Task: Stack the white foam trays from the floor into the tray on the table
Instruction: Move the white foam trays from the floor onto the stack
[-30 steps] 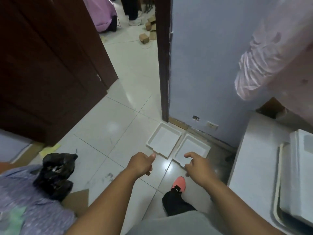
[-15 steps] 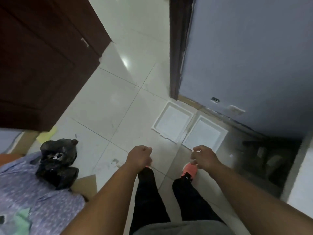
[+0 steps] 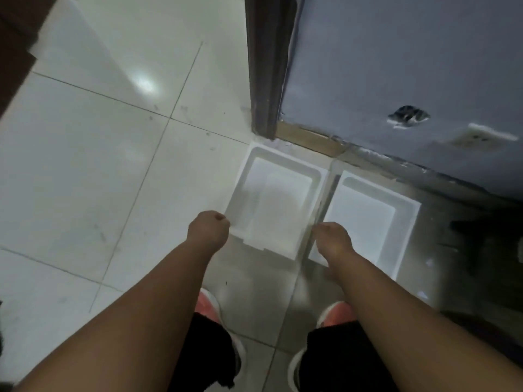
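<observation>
Both forearms reached down from six o'clock. The left hand (image 3: 209,230) was curled at the near-left corner of the left foam tray (image 3: 273,205), the right hand (image 3: 333,241) curled at that tray's near-right edge; whether either actually gripped the rim, I couldn't tell, since the fingers were tucked under. The right foam tray (image 3: 365,222) lay just beside it at three o'clock. Motion blur smeared the edges. Pale floor tiles (image 3: 93,154), grey wall (image 3: 396,66), dark door frame (image 3: 266,66) at twelve.
</observation>
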`<control>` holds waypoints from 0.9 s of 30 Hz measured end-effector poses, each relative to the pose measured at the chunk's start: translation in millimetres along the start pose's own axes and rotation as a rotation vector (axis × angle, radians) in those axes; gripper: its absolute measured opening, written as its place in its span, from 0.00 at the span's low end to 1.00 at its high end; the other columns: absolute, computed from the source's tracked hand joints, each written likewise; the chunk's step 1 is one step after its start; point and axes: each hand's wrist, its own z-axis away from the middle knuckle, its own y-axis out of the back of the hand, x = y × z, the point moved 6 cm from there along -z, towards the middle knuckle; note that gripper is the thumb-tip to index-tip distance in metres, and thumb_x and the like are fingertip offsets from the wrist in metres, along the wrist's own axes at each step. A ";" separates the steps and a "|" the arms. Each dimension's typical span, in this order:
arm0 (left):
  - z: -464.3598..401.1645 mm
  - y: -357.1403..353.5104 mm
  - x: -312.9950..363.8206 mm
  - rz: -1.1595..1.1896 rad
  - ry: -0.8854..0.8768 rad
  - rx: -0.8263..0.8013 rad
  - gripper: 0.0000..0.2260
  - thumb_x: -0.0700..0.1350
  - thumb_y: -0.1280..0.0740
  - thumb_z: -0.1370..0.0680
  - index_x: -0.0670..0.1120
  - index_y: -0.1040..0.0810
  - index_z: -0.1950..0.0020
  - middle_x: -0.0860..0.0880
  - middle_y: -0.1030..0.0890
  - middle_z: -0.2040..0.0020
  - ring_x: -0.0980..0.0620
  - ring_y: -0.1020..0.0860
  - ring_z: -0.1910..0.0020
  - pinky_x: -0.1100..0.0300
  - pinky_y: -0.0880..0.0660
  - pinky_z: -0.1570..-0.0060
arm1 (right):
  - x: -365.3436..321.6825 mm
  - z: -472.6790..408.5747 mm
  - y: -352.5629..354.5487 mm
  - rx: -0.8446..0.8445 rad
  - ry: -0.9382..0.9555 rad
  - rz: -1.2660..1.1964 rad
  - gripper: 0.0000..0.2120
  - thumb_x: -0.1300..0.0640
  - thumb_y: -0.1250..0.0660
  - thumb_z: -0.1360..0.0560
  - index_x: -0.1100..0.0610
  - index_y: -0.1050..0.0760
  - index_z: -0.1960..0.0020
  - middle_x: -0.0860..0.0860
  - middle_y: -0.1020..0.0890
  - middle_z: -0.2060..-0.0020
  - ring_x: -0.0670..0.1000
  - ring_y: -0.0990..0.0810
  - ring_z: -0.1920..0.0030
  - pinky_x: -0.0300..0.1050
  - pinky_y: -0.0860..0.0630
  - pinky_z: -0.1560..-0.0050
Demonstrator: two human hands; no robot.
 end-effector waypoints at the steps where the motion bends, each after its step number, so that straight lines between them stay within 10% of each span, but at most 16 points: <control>1: -29.0 -8.0 1.3 -0.042 -0.015 0.031 0.09 0.42 0.36 0.24 0.43 0.16 0.56 0.41 0.15 0.55 0.40 0.17 0.53 0.53 0.22 0.49 | 0.3 -26.4 -9.4 0.037 0.000 0.007 0.19 0.50 0.35 0.26 0.59 0.23 0.40 0.55 0.19 0.45 0.60 0.21 0.44 0.52 0.25 0.41; 6: -115.4 -37.4 5.6 -0.209 -0.008 0.119 0.22 0.43 0.38 0.20 0.41 0.28 0.26 0.42 0.27 0.26 0.41 0.29 0.28 0.54 0.33 0.31 | 16.1 -107.3 -44.8 0.085 -0.070 -0.080 0.25 0.53 0.35 0.22 0.62 0.32 0.29 0.58 0.24 0.33 0.60 0.23 0.40 0.48 0.28 0.41; 15: -154.2 -62.9 1.4 -0.349 0.019 0.031 0.11 0.40 0.34 0.25 0.37 0.20 0.46 0.39 0.18 0.46 0.40 0.22 0.54 0.55 0.27 0.58 | 19.5 -123.0 -45.4 0.206 0.041 0.114 0.20 0.59 0.41 0.21 0.61 0.28 0.31 0.57 0.22 0.36 0.59 0.21 0.40 0.46 0.24 0.45; 23: -78.9 -16.8 10.7 -0.177 0.058 -0.058 0.16 0.38 0.36 0.22 0.33 0.23 0.36 0.35 0.19 0.40 0.36 0.19 0.41 0.46 0.19 0.44 | -16.7 -32.0 3.7 0.249 0.157 0.269 0.08 0.64 0.42 0.24 0.60 0.24 0.51 0.57 0.20 0.49 0.56 0.21 0.53 0.41 0.30 0.61; 27: 1.9 41.3 42.1 -0.220 0.032 -0.018 0.11 0.37 0.37 0.23 0.35 0.21 0.43 0.38 0.18 0.51 0.37 0.18 0.51 0.51 0.20 0.59 | -47.9 59.4 42.2 0.311 0.221 0.317 0.13 0.59 0.41 0.24 0.57 0.21 0.44 0.54 0.19 0.46 0.57 0.20 0.48 0.46 0.22 0.50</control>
